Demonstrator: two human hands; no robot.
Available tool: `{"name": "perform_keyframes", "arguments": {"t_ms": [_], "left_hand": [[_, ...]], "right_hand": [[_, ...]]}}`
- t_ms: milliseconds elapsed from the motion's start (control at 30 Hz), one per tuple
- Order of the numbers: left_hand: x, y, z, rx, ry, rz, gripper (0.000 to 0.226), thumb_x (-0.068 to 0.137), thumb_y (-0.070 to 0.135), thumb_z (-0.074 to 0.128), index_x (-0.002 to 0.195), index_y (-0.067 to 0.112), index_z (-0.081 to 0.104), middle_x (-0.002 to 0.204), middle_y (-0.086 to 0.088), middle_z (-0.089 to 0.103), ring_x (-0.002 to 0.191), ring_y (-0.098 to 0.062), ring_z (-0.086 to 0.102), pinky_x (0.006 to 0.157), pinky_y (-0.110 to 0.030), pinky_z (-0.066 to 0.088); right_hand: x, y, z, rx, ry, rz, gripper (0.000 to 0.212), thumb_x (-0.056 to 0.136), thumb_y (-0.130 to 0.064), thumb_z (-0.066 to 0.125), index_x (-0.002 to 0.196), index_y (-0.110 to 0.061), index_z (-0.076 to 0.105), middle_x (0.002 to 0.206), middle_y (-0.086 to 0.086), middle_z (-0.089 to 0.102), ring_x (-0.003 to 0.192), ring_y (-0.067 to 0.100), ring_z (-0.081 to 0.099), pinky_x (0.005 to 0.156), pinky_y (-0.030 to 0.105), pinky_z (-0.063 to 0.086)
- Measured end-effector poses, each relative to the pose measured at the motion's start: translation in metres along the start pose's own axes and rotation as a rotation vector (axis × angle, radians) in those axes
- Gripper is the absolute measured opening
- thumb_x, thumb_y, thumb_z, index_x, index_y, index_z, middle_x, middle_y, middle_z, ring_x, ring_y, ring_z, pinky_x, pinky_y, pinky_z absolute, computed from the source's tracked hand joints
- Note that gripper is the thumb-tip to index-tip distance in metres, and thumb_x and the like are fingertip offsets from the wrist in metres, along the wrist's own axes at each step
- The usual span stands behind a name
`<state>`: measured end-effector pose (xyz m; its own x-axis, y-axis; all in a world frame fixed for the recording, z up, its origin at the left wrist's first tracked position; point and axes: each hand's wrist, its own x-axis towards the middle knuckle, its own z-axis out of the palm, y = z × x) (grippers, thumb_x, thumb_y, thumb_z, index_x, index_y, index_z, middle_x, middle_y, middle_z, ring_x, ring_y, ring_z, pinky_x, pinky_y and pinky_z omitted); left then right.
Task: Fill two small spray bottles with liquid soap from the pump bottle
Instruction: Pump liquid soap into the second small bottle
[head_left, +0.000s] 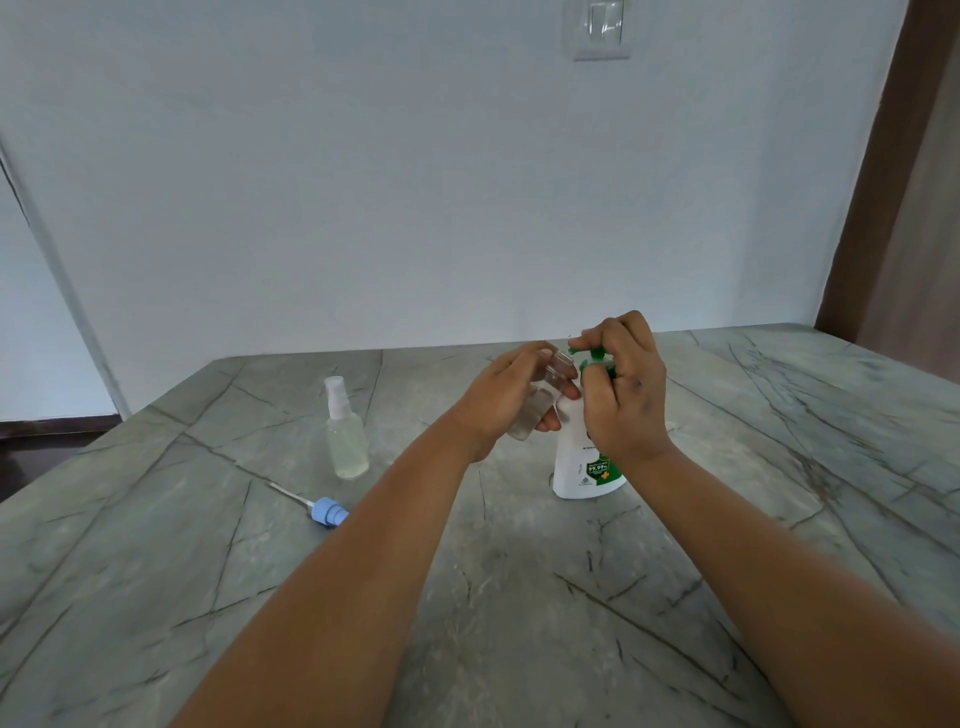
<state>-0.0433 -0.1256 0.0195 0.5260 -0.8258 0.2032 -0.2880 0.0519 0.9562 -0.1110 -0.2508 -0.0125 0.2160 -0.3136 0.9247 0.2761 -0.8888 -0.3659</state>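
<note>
Bottle (537, 400) in L hand (511, 400) tilted, mouth up-right at pump nozzle (574, 349)

You see soft, even daylight, faint shadows on the table (519, 597), slight blur throughout, and wide-angle bending at the edges.
</note>
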Motion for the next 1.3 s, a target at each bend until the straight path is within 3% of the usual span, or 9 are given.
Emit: {"name": "perform_keyframes", "arguments": {"t_ms": [167, 367, 633, 833, 1133, 1300], "left_hand": [[0.0007, -0.0001, 0.0022, -0.002, 0.02, 0.015, 0.037, 0.107, 0.025, 0.03, 0.105, 0.007, 0.063, 0.077, 0.004, 0.071, 0.057, -0.012, 0.064, 0.064, -0.028, 0.055], [0.0013, 0.0002, 0.0049, 0.006, 0.026, 0.045, 0.037, 0.108, 0.025, 0.029, 0.1, 0.009, 0.061, 0.067, 0.008, 0.071, 0.054, -0.011, 0.064, 0.06, -0.025, 0.056], [0.0003, -0.0003, 0.0053, 0.001, 0.025, 0.036, 0.038, 0.108, 0.025, 0.028, 0.097, 0.008, 0.061, 0.067, 0.006, 0.071, 0.055, -0.012, 0.065, 0.058, -0.025, 0.054], [0.0008, 0.0, 0.0068, 0.009, 0.025, 0.038, 0.04, 0.109, 0.027, 0.026, 0.101, 0.007, 0.06, 0.067, 0.005, 0.071, 0.055, -0.012, 0.064, 0.056, -0.022, 0.053], [0.0015, -0.0012, 0.0064, -0.021, 0.012, 0.044, 0.04, 0.109, 0.027, 0.027, 0.099, 0.006, 0.059, 0.067, 0.003, 0.07, 0.055, -0.016, 0.064, 0.057, -0.025, 0.054], [0.0016, -0.0007, 0.0073, -0.022, 0.017, 0.036, 0.04, 0.109, 0.027, 0.027, 0.098, 0.006, 0.059, 0.066, 0.003, 0.07, 0.055, -0.016, 0.064, 0.056, -0.025, 0.054]], "right_hand": [[-0.0012, 0.0016, -0.0018, -0.013, -0.024, -0.024, 0.027, 0.072, -0.001, 0.04, 0.091, -0.004, 0.06, 0.095, 0.001, 0.046, 0.085, 0.023, 0.051, 0.069, 0.028, 0.045], [0.0013, -0.0003, -0.0024, -0.004, -0.029, -0.008, 0.026, 0.072, -0.002, 0.04, 0.088, -0.004, 0.061, 0.094, 0.001, 0.047, 0.085, 0.022, 0.052, 0.069, 0.023, 0.044], [-0.0003, 0.0005, -0.0003, -0.015, -0.025, -0.054, 0.025, 0.073, -0.009, 0.037, 0.085, -0.001, 0.058, 0.091, 0.0, 0.043, 0.081, 0.026, 0.05, 0.065, 0.04, 0.046], [0.001, -0.0004, -0.0023, 0.007, -0.036, -0.007, 0.028, 0.075, -0.011, 0.036, 0.09, -0.006, 0.059, 0.094, 0.001, 0.044, 0.085, 0.028, 0.052, 0.069, 0.044, 0.049], [0.0013, -0.0007, 0.0007, -0.004, -0.019, -0.008, 0.021, 0.073, -0.006, 0.039, 0.081, -0.004, 0.058, 0.088, 0.0, 0.044, 0.079, 0.028, 0.05, 0.065, 0.047, 0.046], [-0.0001, -0.0004, -0.0028, -0.006, -0.04, -0.054, 0.027, 0.074, -0.008, 0.037, 0.092, -0.006, 0.057, 0.095, -0.002, 0.041, 0.082, 0.028, 0.05, 0.069, 0.048, 0.047]]}}
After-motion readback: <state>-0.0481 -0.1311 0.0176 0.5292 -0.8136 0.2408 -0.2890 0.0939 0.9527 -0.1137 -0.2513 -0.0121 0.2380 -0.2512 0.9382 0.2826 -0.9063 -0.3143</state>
